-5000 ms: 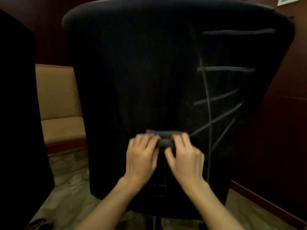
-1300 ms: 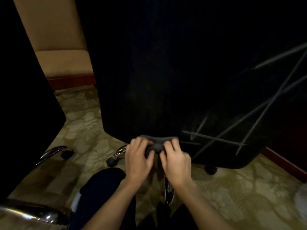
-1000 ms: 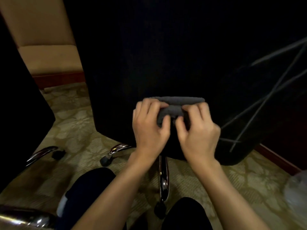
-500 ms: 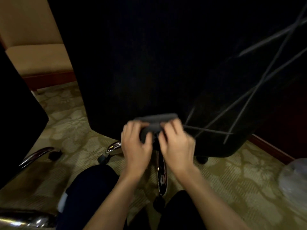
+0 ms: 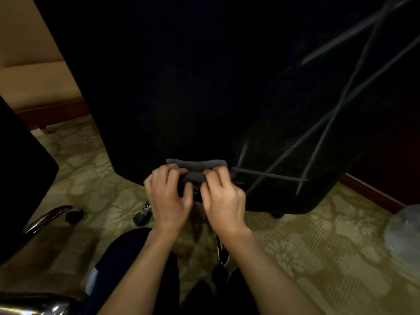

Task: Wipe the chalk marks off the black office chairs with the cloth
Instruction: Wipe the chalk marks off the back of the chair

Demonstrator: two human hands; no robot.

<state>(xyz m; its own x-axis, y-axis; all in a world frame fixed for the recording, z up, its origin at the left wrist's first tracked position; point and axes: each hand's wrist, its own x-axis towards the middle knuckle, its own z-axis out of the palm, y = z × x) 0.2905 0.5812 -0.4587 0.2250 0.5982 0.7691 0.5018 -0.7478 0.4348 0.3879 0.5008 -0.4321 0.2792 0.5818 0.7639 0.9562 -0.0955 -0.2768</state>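
Note:
The back of a black office chair (image 5: 193,76) fills the upper view. Grey chalk lines (image 5: 336,110) cross its right half, and a short horizontal chalk stroke (image 5: 268,176) runs near its lower edge. A folded grey cloth (image 5: 197,165) lies pressed against the chair's lower edge at the centre. My left hand (image 5: 168,196) grips the cloth's left part and my right hand (image 5: 223,197) grips its right part, fingers curled over it. The horizontal stroke begins just right of the cloth.
A second black chair (image 5: 20,178) stands at the left with chrome legs (image 5: 45,218). Casters (image 5: 142,217) and a chrome column (image 5: 221,251) sit under the marked chair. Patterned carpet (image 5: 306,246), a tan bench (image 5: 36,78), a wooden baseboard (image 5: 372,194) and a clear plastic bag (image 5: 404,230) surround.
In the last second both hands slid the cloth down the chair back from its middle to the lower edge. Over five seconds the view dropped from the whole backrest to its bottom.

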